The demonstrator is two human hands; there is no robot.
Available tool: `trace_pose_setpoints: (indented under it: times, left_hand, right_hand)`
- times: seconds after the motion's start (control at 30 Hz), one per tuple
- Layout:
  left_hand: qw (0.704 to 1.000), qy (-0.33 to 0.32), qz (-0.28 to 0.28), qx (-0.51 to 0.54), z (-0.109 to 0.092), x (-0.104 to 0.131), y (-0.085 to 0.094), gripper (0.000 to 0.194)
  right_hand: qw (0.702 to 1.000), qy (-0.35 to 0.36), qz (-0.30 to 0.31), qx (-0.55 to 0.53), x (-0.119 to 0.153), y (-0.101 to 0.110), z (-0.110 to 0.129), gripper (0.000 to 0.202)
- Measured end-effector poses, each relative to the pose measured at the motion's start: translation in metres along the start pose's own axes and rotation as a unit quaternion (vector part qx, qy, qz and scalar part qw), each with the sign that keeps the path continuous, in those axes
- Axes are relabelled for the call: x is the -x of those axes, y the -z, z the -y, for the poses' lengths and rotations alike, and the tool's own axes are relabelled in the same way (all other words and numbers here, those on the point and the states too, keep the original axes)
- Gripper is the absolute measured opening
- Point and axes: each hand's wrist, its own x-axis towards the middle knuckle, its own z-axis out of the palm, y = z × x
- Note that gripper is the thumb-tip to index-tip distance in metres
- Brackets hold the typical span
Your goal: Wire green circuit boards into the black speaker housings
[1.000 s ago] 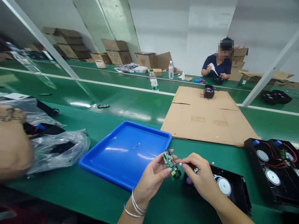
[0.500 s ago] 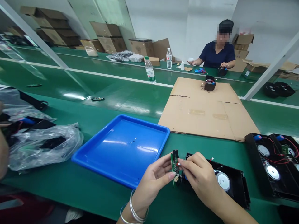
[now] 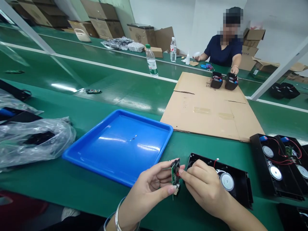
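Observation:
Upright between the fingers and thumb of my left hand (image 3: 154, 189) is a small green circuit board (image 3: 175, 176). The fingertips of my right hand (image 3: 207, 186) pinch a small red piece, perhaps a connector, against the board's face. Behind and under my right hand lies an open black casing (image 3: 243, 183) with a round silver speaker (image 3: 226, 181) and a red wire ending in a white plug (image 3: 216, 159). My right hand hides part of this casing. Left of my hands sits a blue tray (image 3: 120, 141) with tiny bits in it.
More black casings with speakers (image 3: 262, 160) stand at the right. A flat cardboard sheet (image 3: 204, 112) lies ahead, with two black units at its far end. Plastic bags (image 3: 55, 141) lie at the left. Across the table, a person's hand (image 3: 234, 69) touches one unit.
The person across has set a second black unit on the cardboard. The view has shifted slightly. My right fingertips are now closer against the board, which my left hand still holds.

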Motion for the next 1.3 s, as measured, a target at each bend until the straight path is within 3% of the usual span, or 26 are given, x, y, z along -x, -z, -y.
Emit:
trace_pose_setpoints:
  times: [0.33,0.53,0.77,0.97,1.2,1.3]
  left_hand:
    - [0.999,0.027,-0.015,0.011,0.0,-0.001,-0.007,0.04]
    - [0.999,0.045,-0.017,0.009,0.008,-0.002,-0.014,0.039]
    - [0.998,0.036,-0.006,0.051,0.02,-0.006,-0.023,0.04]
    - [0.998,0.032,-0.023,-0.054,0.016,0.002,-0.024,0.042]
    - [0.994,0.033,-0.027,-0.096,0.027,0.005,-0.019,0.046]
    - [0.992,0.042,-0.02,-0.115,0.027,0.002,-0.02,0.046]
  right_hand:
    - [0.999,-0.029,-0.017,-0.036,0.003,0.002,0.002,0.018]
    - [0.998,-0.037,-0.037,0.02,0.012,0.009,0.004,0.02]
    - [0.99,-0.094,-0.068,-0.082,0.027,0.019,-0.003,0.015]
    - [0.999,-0.034,-0.021,-0.011,0.029,0.026,0.0,0.022]
    - [0.997,-0.018,-0.056,-0.058,0.033,0.02,-0.006,0.023]
    - [0.999,-0.014,-0.013,-0.042,0.033,0.02,-0.009,0.025]
